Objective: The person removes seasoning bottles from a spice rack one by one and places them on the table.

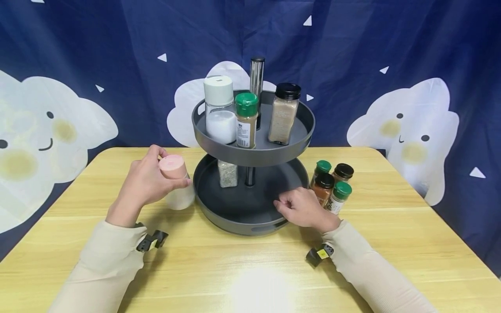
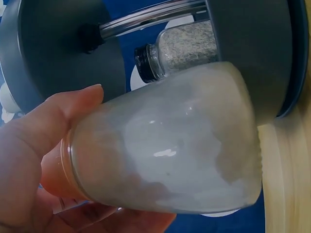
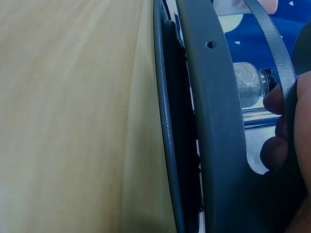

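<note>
My left hand [image 1: 146, 180] grips a jar [image 1: 181, 195] with a pink lid [image 1: 172, 164] and whitish contents, just left of the two-tier round rack [image 1: 219, 221]. In the left wrist view the jar [image 2: 165, 145] is upright relative to the rack; whether its base touches the table I cannot tell. My right hand [image 1: 305, 208] holds the front right rim of the lower tier. Through the handle slot in the right wrist view, its curled fingers [image 3: 274, 153] show behind the rim. A clear jar of speckled seasoning [image 1: 228, 174] stands on the lower tier.
The upper tier holds a white-capped jar [image 1: 218, 108], a green-capped bottle [image 1: 246, 121] and a black-capped jar [image 1: 284, 115] around a metal post [image 1: 256, 76]. Several spice bottles [image 1: 324, 187] with black or green caps stand on the wooden table [image 1: 219, 269], right of the rack.
</note>
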`<state>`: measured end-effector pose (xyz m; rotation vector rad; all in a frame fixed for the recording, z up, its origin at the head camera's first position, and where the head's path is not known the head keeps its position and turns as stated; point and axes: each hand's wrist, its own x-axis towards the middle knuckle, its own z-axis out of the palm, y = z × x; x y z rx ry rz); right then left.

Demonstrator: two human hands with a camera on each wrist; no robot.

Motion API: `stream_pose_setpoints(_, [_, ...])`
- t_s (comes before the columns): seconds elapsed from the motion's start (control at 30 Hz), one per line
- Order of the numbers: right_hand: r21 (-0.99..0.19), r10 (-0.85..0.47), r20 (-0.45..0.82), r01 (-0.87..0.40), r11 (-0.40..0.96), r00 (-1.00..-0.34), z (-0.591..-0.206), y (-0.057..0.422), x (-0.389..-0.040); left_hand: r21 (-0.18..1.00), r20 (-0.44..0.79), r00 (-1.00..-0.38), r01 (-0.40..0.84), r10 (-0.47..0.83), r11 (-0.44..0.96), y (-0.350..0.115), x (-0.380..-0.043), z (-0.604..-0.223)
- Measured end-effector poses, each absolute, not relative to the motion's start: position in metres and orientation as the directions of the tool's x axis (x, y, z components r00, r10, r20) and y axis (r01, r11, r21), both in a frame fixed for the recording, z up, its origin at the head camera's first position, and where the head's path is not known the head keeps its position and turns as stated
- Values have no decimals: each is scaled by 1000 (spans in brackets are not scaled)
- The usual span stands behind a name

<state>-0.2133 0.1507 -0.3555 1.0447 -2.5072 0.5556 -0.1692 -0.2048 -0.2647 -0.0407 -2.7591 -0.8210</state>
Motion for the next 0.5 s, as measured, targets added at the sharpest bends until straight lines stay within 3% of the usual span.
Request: stream_pose_setpoints(0.5, [-207,-586,478,-732,649,-654,-358,152,-215,501,162,-987,63,-22,863,-211,-179,-277])
